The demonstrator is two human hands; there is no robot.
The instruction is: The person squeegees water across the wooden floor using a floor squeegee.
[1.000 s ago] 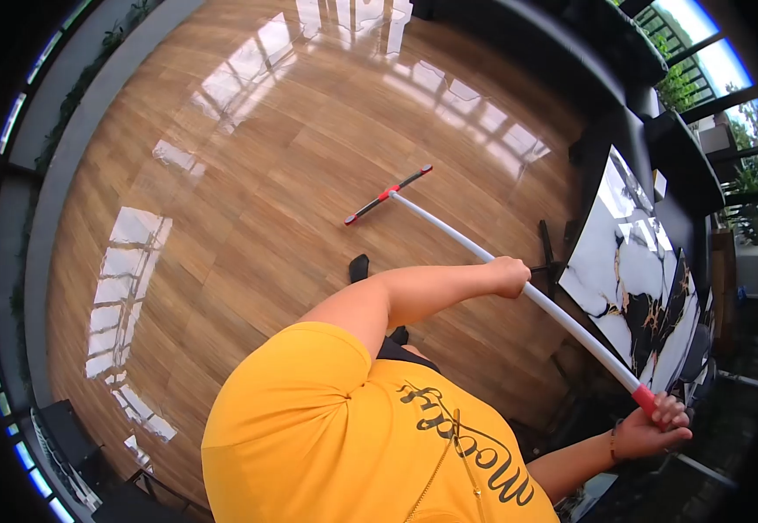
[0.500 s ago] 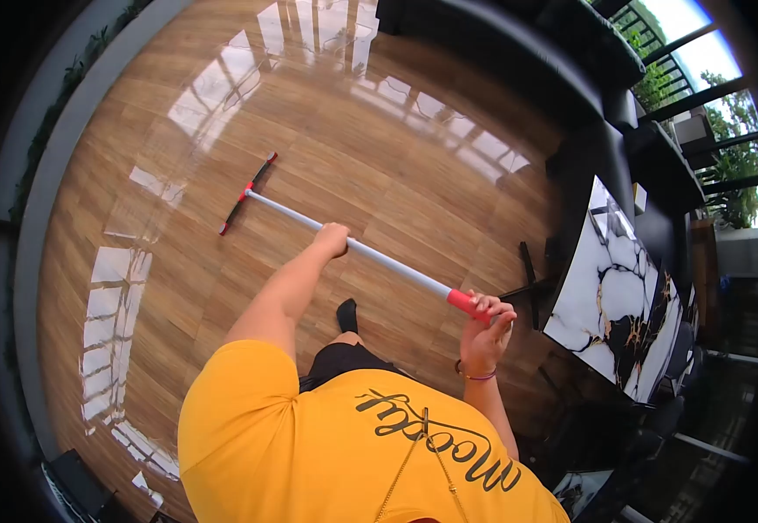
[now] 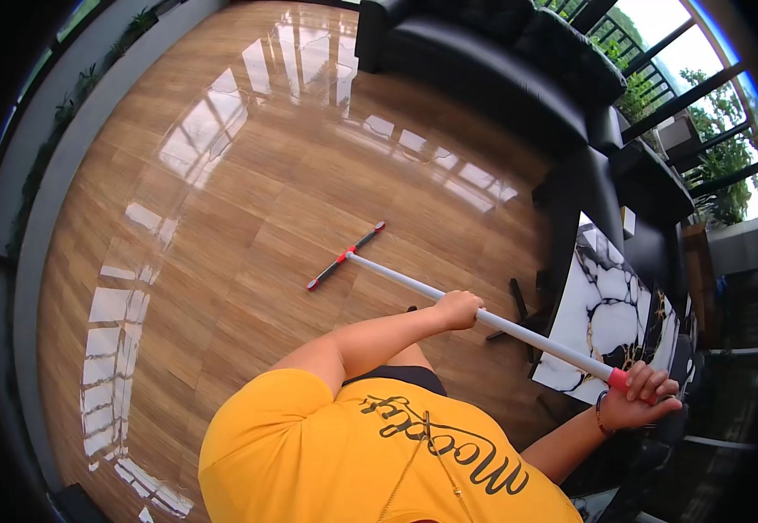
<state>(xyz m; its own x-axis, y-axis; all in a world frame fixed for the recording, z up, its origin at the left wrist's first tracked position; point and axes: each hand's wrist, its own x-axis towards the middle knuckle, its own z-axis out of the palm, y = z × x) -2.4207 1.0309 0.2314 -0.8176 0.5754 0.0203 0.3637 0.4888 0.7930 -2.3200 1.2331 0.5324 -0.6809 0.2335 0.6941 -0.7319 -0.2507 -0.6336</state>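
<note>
A long-handled floor squeegee [image 3: 414, 284] slants across the view. Its narrow black and red head [image 3: 346, 255] rests on the wooden floor. Midway along the pale grey pole, my left hand [image 3: 459, 310] is wrapped around it. My right hand [image 3: 647, 394], with a band at the wrist, holds the red grip at the pole's upper end, its fingers curled over and the thumb stretched out. That grip overlaps the marble-patterned table in view.
Shiny wooden floor [image 3: 222, 261] carries window reflections. A black sofa [image 3: 483, 70] stands at the back, more dark seating at right. The marble-patterned table [image 3: 584, 322] with dark legs is close on my right. A low grey ledge with plants [image 3: 47, 174] curves along the left.
Both hands have moved right, drawing the squeegee along. Its head has slid across the floor toward me and to the right. Both hands keep their hold.
</note>
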